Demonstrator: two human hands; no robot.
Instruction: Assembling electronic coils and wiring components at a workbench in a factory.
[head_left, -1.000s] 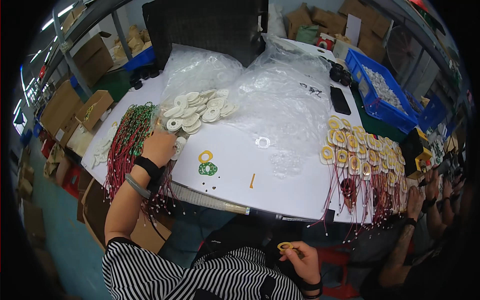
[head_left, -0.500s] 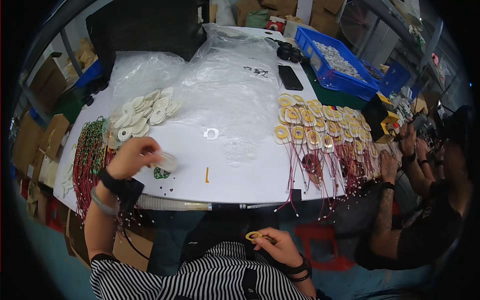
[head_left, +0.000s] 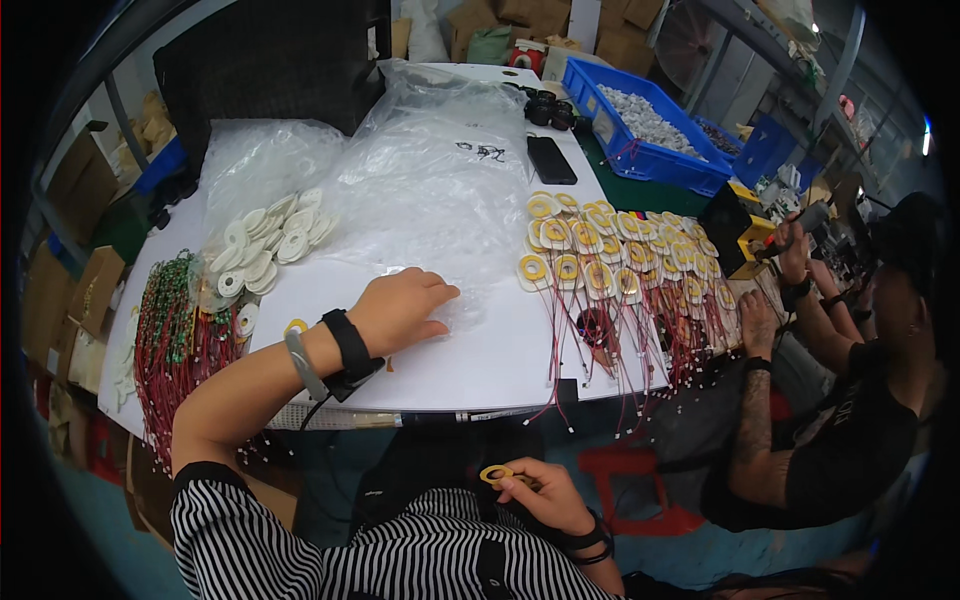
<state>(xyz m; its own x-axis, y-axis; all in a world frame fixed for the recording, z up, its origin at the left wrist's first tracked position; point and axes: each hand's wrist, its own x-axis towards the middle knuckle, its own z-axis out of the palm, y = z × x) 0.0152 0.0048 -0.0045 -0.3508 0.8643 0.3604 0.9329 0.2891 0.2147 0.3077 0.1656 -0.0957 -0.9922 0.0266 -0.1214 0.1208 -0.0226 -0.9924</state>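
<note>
At six o'clock, the right hand (head_left: 545,495) pinches a yellow ring (head_left: 486,470) by its rim (a good place); it seems light, perhaps bendable. The left hand's (head_left: 405,310) grip, toward nine o'clock, I cannot tell.

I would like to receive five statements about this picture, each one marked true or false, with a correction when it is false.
1. The right hand holds a yellow ring. True.
2. The blue crate holds many small pale pieces. True.
3. The left hand is inside the blue crate. False: it is over the white table.
4. At the left, red wires hang past the front edge of the white table. True.
5. The phone lies left of the clear bag. False: it lies to the right.
</note>
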